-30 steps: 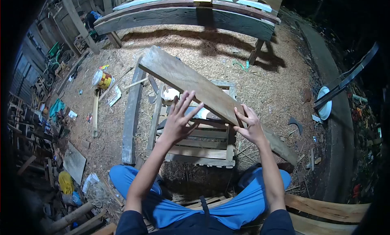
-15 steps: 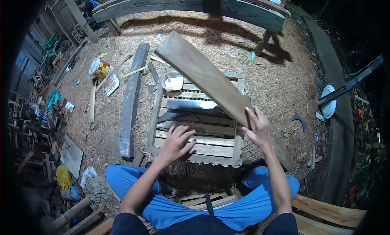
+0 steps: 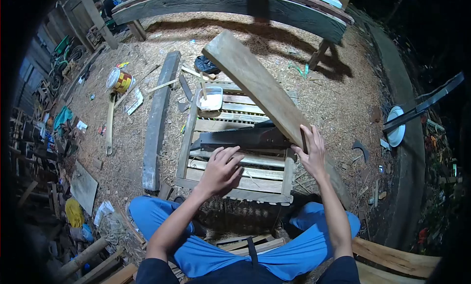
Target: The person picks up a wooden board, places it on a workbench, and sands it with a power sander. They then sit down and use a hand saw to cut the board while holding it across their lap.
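Note:
My right hand [image 3: 313,151] grips the near end of a thick wooden plank [image 3: 257,82], thumb on one side and fingers on the other. The plank slants up and away to the left, over a low slatted wooden table [image 3: 235,190]. My left hand [image 3: 223,170] hovers above the slats, holding nothing, its fingers bent and apart. Just beyond its fingertips lies a long, dark, flat blade-like piece [image 3: 235,138], its right end partly hidden by the plank. A clear plastic tub [image 3: 211,100] with white contents and a stick in it sits on the table's far left corner.
A long grey beam [image 3: 161,117] lies on the shavings-covered ground to the left, near a paint bucket [image 3: 120,81]. Behind stands a heavy wooden bench [image 3: 211,6]. A black bag [image 3: 206,64] lies past the table; a white round lid [image 3: 396,126] is at right.
The plank's far end has swung right, revealing the black bag. My left hand has risen slightly and moved right. The dark piece no longer shows its bright glare.

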`<state>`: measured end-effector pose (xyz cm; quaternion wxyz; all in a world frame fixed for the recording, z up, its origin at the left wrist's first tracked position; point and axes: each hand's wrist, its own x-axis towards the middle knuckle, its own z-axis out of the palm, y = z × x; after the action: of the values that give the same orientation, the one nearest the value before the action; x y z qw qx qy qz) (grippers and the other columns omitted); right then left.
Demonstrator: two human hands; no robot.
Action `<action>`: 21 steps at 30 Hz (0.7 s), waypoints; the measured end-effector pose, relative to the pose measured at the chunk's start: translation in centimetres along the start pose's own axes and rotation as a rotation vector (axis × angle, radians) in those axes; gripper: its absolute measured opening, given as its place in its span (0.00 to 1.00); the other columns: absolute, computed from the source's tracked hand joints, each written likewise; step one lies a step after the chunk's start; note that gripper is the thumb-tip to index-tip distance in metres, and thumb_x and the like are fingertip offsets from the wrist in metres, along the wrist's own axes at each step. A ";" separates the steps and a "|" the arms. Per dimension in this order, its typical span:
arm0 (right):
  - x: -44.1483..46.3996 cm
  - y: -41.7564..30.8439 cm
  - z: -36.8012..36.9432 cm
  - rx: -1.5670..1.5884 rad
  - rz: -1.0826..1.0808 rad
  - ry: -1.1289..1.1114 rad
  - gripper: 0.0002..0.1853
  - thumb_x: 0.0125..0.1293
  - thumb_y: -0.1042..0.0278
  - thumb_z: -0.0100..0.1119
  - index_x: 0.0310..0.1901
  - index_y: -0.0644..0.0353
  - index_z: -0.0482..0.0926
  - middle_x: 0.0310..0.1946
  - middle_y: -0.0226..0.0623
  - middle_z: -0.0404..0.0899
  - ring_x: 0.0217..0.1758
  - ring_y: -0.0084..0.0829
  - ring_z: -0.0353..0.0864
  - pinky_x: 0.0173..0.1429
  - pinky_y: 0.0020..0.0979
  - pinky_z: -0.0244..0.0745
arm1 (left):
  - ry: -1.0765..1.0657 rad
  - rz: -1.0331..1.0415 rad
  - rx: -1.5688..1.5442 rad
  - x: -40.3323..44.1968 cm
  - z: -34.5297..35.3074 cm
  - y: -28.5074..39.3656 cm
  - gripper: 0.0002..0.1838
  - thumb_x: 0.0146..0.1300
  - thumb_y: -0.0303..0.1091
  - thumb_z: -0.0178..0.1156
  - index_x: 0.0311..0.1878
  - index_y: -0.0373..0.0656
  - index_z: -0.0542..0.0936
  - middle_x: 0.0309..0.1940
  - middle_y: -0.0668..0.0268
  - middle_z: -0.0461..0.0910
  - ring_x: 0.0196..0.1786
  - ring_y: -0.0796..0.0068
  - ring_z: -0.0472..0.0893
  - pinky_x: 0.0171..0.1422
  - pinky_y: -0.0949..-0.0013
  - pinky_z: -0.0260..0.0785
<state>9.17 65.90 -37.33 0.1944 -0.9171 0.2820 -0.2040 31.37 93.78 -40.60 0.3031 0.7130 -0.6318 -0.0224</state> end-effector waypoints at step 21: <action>2.6 2.9 0.0 0.057 0.066 0.129 0.40 0.64 0.52 0.77 0.77 0.37 0.73 0.76 0.59 0.66 0.80 0.59 0.65 0.82 0.54 0.59 | -0.072 -0.010 0.053 6.7 4.1 -0.4 0.32 0.68 0.46 0.69 0.70 0.39 0.76 0.76 0.55 0.71 0.79 0.46 0.66 0.83 0.43 0.55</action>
<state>9.86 62.07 -37.97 0.2083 -0.8864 0.3182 -0.2641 31.34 86.03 -41.78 0.2612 0.7227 -0.6390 -0.0329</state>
